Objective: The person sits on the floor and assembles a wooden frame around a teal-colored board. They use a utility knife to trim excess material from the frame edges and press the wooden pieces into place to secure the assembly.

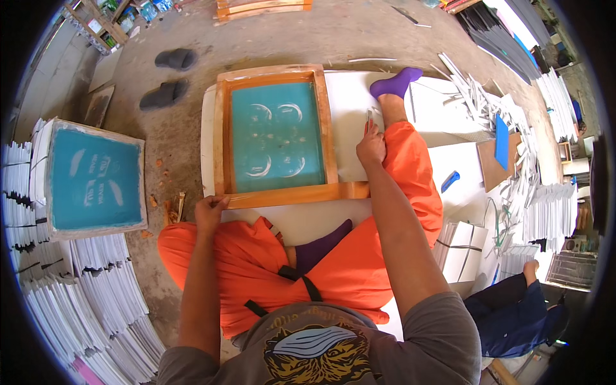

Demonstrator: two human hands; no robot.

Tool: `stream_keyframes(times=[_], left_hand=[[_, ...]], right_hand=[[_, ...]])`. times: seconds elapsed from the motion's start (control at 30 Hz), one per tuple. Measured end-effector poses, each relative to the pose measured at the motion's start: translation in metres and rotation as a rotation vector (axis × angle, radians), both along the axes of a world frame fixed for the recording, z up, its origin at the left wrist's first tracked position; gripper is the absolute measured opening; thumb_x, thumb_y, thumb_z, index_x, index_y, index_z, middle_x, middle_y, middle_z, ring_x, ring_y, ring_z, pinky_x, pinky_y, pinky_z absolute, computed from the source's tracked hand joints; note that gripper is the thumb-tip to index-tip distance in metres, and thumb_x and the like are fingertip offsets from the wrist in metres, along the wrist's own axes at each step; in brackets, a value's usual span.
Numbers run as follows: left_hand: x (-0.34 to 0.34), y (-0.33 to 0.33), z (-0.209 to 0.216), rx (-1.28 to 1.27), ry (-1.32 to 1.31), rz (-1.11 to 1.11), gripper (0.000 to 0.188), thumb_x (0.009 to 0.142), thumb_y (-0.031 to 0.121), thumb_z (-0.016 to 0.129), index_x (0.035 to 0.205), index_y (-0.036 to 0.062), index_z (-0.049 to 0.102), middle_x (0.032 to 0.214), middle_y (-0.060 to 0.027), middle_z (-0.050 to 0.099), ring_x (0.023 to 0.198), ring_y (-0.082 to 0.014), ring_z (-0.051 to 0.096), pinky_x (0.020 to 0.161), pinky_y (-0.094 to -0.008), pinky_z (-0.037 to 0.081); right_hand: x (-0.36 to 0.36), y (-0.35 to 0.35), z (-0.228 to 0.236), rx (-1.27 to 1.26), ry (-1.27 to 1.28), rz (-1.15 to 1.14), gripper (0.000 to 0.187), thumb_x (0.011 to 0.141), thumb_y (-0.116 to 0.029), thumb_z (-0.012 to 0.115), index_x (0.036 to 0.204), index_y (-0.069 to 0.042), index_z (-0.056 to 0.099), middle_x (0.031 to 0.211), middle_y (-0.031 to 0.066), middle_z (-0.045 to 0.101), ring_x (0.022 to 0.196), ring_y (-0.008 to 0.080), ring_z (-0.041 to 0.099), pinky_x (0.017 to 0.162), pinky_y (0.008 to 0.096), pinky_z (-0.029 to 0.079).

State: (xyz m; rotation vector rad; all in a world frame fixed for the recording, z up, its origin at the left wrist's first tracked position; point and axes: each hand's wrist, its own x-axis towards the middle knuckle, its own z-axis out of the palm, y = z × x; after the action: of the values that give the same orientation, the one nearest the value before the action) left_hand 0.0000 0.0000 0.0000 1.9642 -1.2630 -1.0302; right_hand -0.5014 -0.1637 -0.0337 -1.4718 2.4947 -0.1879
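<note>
Concrete floor (pixel 359 38): bright, pale light is spreading evenly across the upper frame; its source is staying out of view
White board (pixel 350 109): the surface is glaring toward near-white at upper centre and right; below centre it is turning dimmer and creamier
Framed teal screen (pixel 276 144): pale arcs are showing clearly; the mesh is keeping its colour
Orange trousers (pixel 410 167): the fabric is glowing, saturated; soft shadows are settling in its folds
Dark clothing (pixel 507 314): detail is sinking into shade at lower right
Paper stacks (pixel 51 314): edges are bending along the left rim; sharpness is fading there; black is swallowing the corners
</note>
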Motion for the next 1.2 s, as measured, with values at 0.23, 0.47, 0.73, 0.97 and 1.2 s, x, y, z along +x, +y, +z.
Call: stream_keyframes(times=[0.23, 0.47, 0.73, 0.97, 1.2], left_hand=[[0.004, -0.009, -0.013, -0.048, 0.038, 0.009, 0.029, 0.090, 0.022, 0.083, 0.098, -0.0053, 0.078, 0.082, -0.0089, 0.077, 0.074, -0.0129, 0.070, 0.072, -0.0275, 0.055], [0.004, 0.001, -0.008, 0.023, 0.043, 0.024, 0.026, 0.091, 0.019, 0.082, 0.098, -0.0051, 0.077, 0.083, -0.0103, 0.077, 0.075, -0.0145, 0.071, 0.072, -0.0295, 0.055], [0.001, -0.002, -0.003, 0.019, 0.000, 0.012, 0.029, 0.091, 0.022, 0.083, 0.098, -0.0054, 0.078, 0.082, -0.0109, 0.077, 0.074, -0.0145, 0.070, 0.072, -0.0298, 0.054], [0.007, -0.001, -0.007, 0.000, 0.010, 0.018, 0.032, 0.091, 0.024, 0.083, 0.098, -0.0062, 0.078, 0.082, -0.0107, 0.076, 0.074, -0.0146, 0.070, 0.071, -0.0301, 0.054], [-0.001, -0.001, 0.007, 0.014, -0.026, 0.008, 0.030, 0.092, 0.023, 0.082, 0.099, -0.0067, 0.078, 0.082, -0.0095, 0.076, 0.074, -0.0138, 0.069, 0.071, -0.0291, 0.054]], right_hand=[[0.003, -0.002, 0.033, -0.234, -0.285, 0.049, 0.023, 0.096, -0.014, 0.055, 0.109, 0.003, 0.065, 0.094, 0.0286, 0.071, 0.091, 0.0444, 0.072, 0.082, 0.0530, 0.057], [0.070, 0.150, 0.138, -0.192, -0.521, 0.276, 0.049, 0.099, -0.006, 0.050, 0.147, -0.006, 0.046, 0.104, 0.0330, 0.067, 0.089, 0.0536, 0.068, 0.076, 0.0619, 0.053], [0.092, 0.227, 0.112, -0.088, -0.395, 0.361, 0.048, 0.101, -0.007, 0.054, 0.148, -0.001, 0.049, 0.102, 0.0345, 0.068, 0.093, 0.0512, 0.068, 0.081, 0.0573, 0.054], [0.103, 0.226, 0.119, 0.042, -0.376, 0.341, 0.051, 0.099, -0.005, 0.053, 0.150, -0.001, 0.049, 0.104, 0.0349, 0.068, 0.094, 0.0512, 0.069, 0.082, 0.0575, 0.055], [0.100, 0.228, 0.107, -0.002, -0.360, 0.350, 0.053, 0.099, -0.005, 0.053, 0.151, 0.001, 0.048, 0.104, 0.0345, 0.068, 0.094, 0.0512, 0.068, 0.082, 0.0577, 0.055]])
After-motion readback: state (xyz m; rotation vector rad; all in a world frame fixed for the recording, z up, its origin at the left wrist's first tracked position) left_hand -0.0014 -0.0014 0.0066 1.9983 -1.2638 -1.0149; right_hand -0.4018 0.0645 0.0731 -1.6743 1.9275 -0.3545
